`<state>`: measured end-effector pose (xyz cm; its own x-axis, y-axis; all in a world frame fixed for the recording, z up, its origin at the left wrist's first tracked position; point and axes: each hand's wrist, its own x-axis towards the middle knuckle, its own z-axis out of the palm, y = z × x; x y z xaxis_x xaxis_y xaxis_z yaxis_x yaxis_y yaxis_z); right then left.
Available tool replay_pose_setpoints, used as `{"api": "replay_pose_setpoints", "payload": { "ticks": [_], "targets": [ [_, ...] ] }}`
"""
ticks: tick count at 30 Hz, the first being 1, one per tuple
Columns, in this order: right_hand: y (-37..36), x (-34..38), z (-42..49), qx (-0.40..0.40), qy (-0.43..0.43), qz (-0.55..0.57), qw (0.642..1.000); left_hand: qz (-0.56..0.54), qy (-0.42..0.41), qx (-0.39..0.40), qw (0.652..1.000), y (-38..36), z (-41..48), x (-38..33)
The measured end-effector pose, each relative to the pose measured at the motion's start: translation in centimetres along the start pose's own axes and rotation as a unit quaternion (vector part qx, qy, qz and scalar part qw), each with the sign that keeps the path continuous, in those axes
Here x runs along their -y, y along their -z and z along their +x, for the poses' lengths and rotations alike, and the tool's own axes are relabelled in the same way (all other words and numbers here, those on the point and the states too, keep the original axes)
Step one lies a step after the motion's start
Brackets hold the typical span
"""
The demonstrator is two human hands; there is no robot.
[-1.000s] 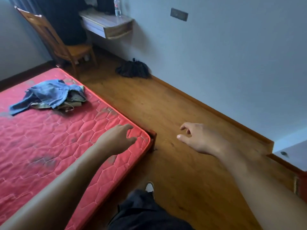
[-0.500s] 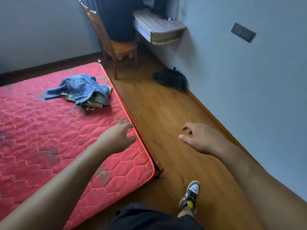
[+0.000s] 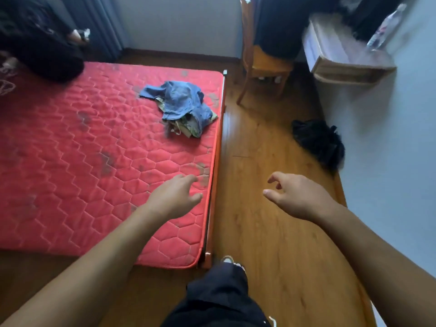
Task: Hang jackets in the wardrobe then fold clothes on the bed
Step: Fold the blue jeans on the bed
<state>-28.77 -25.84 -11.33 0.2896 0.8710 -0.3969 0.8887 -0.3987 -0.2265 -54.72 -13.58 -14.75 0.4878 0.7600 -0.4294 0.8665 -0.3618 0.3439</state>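
Now the head view has swung toward the bed (image 3: 70, 161). Over the last second the mattress has moved from the left margin to fill the left half of the frame. The pile of clothes (image 3: 181, 105), blue denim on top, now sits nearer the centre, on the bed close to its right edge. The chair (image 3: 264, 64) and the wall shelf (image 3: 342, 55) have shifted to the upper right.

My left hand (image 3: 174, 197) is as before: fingers relaxed, holding nothing, above the mattress near its right edge. I cannot tell whether it touches. My right hand (image 3: 299, 197) is likewise empty, fingers loosely curled, over the floor (image 3: 259, 232), well apart from the left.

No wardrobe or jacket is in view. Judgement: the turn lines me up for the folding stage, and the pile lies well beyond both hands, so a forward reach comes next
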Motion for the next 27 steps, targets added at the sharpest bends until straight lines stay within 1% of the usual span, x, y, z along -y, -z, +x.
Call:
{"api": "replay_pose_setpoints", "payload": {
  "ticks": [4,9,15,20,24,27],
  "targets": [
    [1.4,0.1,8.0,0.017,0.058,-0.039,0.997,-0.025,0.074,-0.022,0.997,0.2,3.0,0.4],
    [3.5,1.3,19.3,0.044,0.118,-0.072,0.989,-0.072,0.139,-0.043,0.987,1.4,10.0,1.7],
    [8.6,3.8,32.3,0.082,0.166,-0.115,0.976,-0.109,0.195,-0.046,0.974,6.4,19.4,2.6],
    [12.4,7.5,42.0,0.093,0.231,-0.146,0.957,-0.123,0.241,-0.068,0.960,10.3,25.3,3.3],
    [12.4,10.6,49.7,0.117,0.280,-0.175,0.937,-0.155,0.281,-0.081,0.944,11.5,29.4,3.7],
    [11.3,12.9,56.1,0.136,0.332,-0.211,0.910,-0.180,0.319,-0.086,0.927,11.5,33.5,4.2]
  ]
}}
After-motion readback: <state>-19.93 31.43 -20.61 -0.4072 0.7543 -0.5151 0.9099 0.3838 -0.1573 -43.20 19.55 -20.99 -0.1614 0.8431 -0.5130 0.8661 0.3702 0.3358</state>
